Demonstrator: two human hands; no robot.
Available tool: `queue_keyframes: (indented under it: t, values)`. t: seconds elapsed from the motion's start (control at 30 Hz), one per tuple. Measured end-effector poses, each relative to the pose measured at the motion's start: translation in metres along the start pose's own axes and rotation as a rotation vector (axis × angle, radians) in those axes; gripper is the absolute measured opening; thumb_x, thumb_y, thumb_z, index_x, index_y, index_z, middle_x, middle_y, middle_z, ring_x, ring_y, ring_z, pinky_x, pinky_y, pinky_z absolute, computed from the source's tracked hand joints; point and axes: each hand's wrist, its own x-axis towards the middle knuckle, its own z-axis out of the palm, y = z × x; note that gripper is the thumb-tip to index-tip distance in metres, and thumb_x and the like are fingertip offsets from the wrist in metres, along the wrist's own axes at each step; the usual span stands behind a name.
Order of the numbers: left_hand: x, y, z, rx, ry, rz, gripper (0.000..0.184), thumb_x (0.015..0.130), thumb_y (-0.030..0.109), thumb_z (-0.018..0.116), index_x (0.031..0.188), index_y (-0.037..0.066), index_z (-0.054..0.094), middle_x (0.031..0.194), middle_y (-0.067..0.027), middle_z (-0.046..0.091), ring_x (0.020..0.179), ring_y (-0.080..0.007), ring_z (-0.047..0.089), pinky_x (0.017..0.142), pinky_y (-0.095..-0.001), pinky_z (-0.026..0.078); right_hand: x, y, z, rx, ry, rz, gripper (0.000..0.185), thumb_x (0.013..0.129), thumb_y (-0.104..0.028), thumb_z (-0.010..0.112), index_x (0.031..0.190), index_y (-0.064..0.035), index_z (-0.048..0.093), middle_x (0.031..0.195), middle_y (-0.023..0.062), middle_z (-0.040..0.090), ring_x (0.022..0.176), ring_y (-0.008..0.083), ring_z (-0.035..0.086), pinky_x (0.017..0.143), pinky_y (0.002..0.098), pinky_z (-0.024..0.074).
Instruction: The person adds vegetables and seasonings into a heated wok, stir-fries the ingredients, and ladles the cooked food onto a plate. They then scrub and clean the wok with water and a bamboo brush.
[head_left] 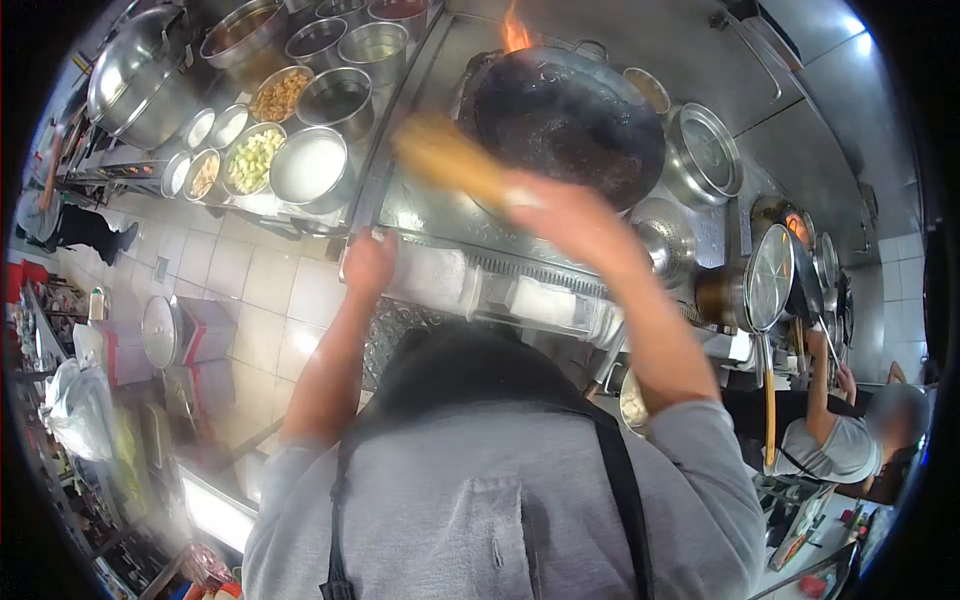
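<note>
In my right hand [565,215] is a tan bamboo wok brush [450,162], smeared by motion, its bristle end pointing up and to the left. Right behind it a large blackened wok [570,125] sits on the burner, its inside dark and wet-looking. An orange flame [515,30] rises past the wok's far rim. My left hand [370,262] is closed at the left front corner of the stove, beside a folded white towel [430,277]. What its fingers grip there is hidden.
Left of the stove are metal pots, diced pale green vegetable [255,158] and a bowl of white liquid [309,168]. A colander [662,235] and a pot with a strainer [768,280] stand to the right. A co-worker [835,440] is at the far right; another person [75,225] is at far left.
</note>
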Motion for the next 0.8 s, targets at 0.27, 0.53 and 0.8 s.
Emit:
queue_keyframes:
  t: [0.27,0.53,0.8]
  values:
    - [0.001,-0.008,0.002,-0.035,0.036,0.029,0.064,0.096,0.055,0.059,0.119,-0.004,0.067,0.108,-0.032,0.071,0.104,-0.0478,0.069,0.093,-0.0538,0.054,0.043,0.081,0.097,-0.258,-0.514,0.006,0.052,0.092,-0.042,0.067,0.141,-0.0242,0.063,0.12,0.0123,0.074,0.105,0.0329,0.071,0.089,0.0459,0.057]
    - [-0.003,-0.002,-0.006,-0.069,0.016,0.093,0.064,0.096,0.055,0.059,0.116,-0.006,0.067,0.106,-0.0339,0.071,0.104,-0.0495,0.069,0.094,-0.0554,0.053,-0.072,0.09,-0.072,-0.681,-0.565,0.813,0.054,0.088,-0.042,0.067,0.132,-0.01,0.067,0.117,0.0154,0.075,0.098,0.0299,0.075,0.076,0.0445,0.0606]
    - [0.001,-0.011,-0.004,-0.11,-0.061,0.123,0.068,0.094,0.051,0.061,0.127,-0.008,0.061,0.114,-0.0367,0.068,0.112,-0.0503,0.066,0.097,-0.0548,0.051,-0.225,0.06,0.052,0.808,0.639,0.818,0.06,0.103,-0.037,0.061,0.157,-0.0147,0.045,0.09,0.0104,0.068,0.063,0.0153,0.063,0.05,0.0291,0.0509]
